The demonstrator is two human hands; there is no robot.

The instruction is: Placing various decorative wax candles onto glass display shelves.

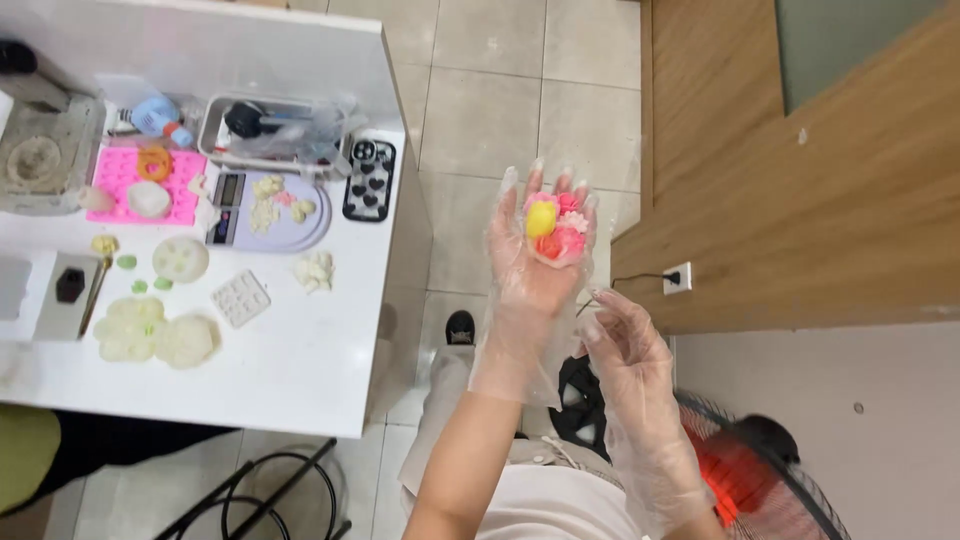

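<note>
Nearest the person's body, the right hand (622, 338) hangs in a loose clear plastic glove, its fingers curled softly inward and holding nothing; its fingertips sit just below the wrist of the other hand. A little farther out, the left hand (538, 255), gloved the same way, is turned palm up with the fingers straight and slightly spread. Cupped on those fingers lies a small cluster of moulded pieces (555, 228): one yellow, the rest pink and red, some shaped like flowers. The hand carries them over the tiled floor (490, 90), well apart from the table.

Off to the side stands the white table (300, 370). On it lie pale round moulds (155, 330) near the front edge, a small white mould tray (241, 297), a kitchen scale (268, 210) bearing cream-coloured pieces, a pink silicone mould (120, 175) and a black heart-shaped mould (369, 180). Beyond them sits a clear plastic tub (275, 125). By the wall, an orange-bladed fan (745, 475) stands low.
</note>
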